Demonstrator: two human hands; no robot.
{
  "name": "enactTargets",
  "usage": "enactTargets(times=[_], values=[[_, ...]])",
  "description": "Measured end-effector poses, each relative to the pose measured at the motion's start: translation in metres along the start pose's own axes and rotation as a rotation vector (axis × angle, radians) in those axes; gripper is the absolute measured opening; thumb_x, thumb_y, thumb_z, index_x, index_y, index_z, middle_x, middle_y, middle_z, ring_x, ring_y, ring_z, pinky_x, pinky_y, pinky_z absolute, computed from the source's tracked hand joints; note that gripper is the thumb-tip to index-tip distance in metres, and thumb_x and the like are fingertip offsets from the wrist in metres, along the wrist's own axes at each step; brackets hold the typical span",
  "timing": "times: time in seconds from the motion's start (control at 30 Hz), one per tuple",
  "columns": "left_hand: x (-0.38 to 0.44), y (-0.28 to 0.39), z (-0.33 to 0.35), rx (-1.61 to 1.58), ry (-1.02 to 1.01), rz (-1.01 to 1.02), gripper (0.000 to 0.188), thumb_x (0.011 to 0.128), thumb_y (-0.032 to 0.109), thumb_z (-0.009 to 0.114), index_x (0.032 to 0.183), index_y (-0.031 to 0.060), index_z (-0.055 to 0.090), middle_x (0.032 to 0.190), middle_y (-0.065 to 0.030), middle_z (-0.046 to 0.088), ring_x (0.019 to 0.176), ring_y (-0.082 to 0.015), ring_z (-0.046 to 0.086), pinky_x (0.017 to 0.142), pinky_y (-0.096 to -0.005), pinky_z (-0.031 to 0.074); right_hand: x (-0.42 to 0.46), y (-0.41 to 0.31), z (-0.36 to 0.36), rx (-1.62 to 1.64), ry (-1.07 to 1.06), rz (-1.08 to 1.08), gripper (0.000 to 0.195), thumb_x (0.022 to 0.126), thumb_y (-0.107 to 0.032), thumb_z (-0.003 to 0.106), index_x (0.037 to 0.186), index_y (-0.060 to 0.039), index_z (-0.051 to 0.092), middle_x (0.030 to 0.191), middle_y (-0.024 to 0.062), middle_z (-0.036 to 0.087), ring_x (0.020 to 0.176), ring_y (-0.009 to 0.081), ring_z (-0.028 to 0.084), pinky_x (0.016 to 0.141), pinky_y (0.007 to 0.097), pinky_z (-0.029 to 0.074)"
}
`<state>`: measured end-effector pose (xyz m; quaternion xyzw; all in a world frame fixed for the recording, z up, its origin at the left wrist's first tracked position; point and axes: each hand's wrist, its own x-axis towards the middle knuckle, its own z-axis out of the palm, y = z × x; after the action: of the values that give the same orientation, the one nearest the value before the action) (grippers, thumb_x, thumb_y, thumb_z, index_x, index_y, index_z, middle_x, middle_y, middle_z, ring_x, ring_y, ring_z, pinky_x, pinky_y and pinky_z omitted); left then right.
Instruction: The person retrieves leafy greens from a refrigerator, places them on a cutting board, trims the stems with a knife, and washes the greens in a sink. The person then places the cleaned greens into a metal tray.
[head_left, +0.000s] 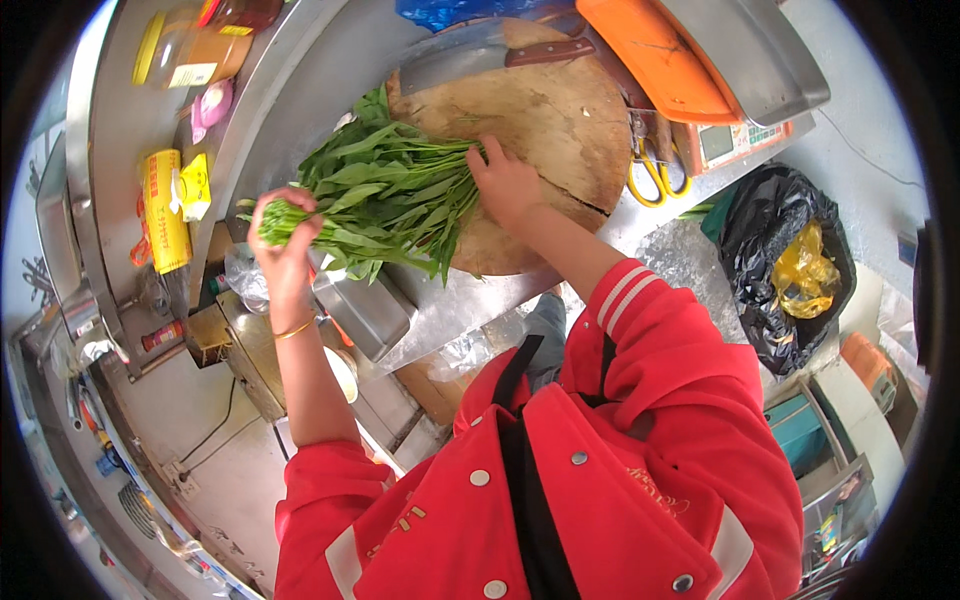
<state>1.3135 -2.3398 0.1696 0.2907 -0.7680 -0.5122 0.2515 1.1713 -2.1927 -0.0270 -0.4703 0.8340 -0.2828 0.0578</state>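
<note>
My left hand is closed around a bunch of green stems, their cut ends facing up. Long leafy greens spread from beside that hand across the left part of a round wooden chopping block. At the right end of the greens, the fingers of my right hand touch the thin stems; whether they grip them is hidden. A cleaver with a brown wooden handle lies across the far side of the block, beyond both hands.
Yellow-handled scissors and a digital scale stand right of the block, near an orange tray. A bin with a black bag is at lower right. Nearer me is a steel pan. Jars line the left shelf.
</note>
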Motion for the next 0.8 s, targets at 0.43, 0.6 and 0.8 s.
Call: enactTargets(times=[0.43,0.6,0.8], values=[[-0.117,0.016,-0.141,-0.378,0.310,0.171,0.031,0.066,0.002,0.056,0.094,0.0086,0.047,0.086,-0.0045,0.043,0.091,-0.0212,0.042,0.104,-0.0432,0.024,0.008,-0.004,-0.011,-0.187,-0.164,-0.097,0.038,0.070,-0.005,0.059,0.107,-0.0058,0.048,0.111,0.0113,0.049,0.084,0.0282,0.061,0.063,0.0374,0.053],[-0.187,-0.008,-0.149,-0.465,0.501,0.087,0.032,0.065,0.004,0.058,0.094,0.0083,0.044,0.084,-0.0052,0.041,0.087,-0.0202,0.040,0.100,-0.0401,0.026,0.021,0.005,-0.033,-0.107,-0.102,-0.124,0.041,0.070,-0.007,0.059,0.109,-0.0049,0.049,0.123,0.0102,0.047,0.085,0.0318,0.061,0.066,0.0390,0.052],[-0.258,-0.019,-0.152,-0.519,0.649,0.001,0.034,0.059,0.004,0.056,0.091,0.0081,0.044,0.082,-0.0059,0.042,0.082,-0.0196,0.039,0.090,-0.0347,0.032,0.035,-0.003,-0.069,-0.198,-0.454,-0.294,0.076,0.070,-0.016,0.065,0.134,-0.0070,0.026,0.134,0.0166,0.035,0.123,0.0355,0.035,0.096,0.0461,0.035]])
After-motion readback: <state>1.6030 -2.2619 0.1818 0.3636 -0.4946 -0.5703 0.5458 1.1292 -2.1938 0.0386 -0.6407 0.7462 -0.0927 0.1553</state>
